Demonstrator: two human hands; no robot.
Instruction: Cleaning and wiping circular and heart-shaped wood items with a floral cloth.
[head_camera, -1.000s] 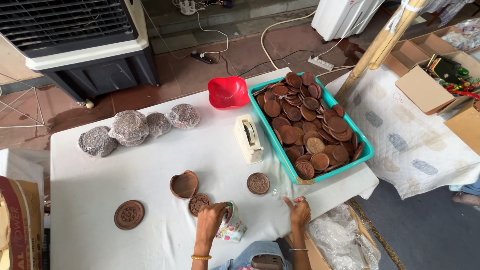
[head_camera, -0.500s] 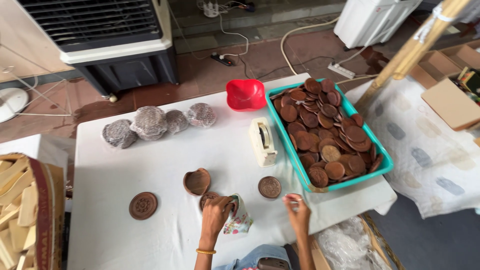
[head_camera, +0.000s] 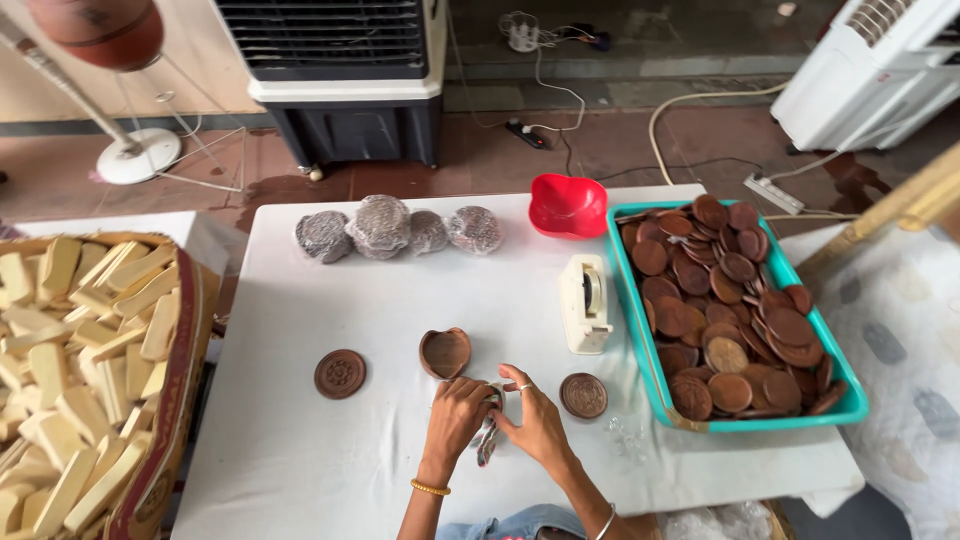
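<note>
Wrapped small packet (head_camera: 489, 432), patterned and half hidden, sits between both hands at the white table's (head_camera: 330, 470) near edge, below the heart-shaped clay bowl (head_camera: 445, 352). Left hand (head_camera: 458, 413) and right hand (head_camera: 534, 418) both close on it, equally near; its long axis cannot be told.
</note>
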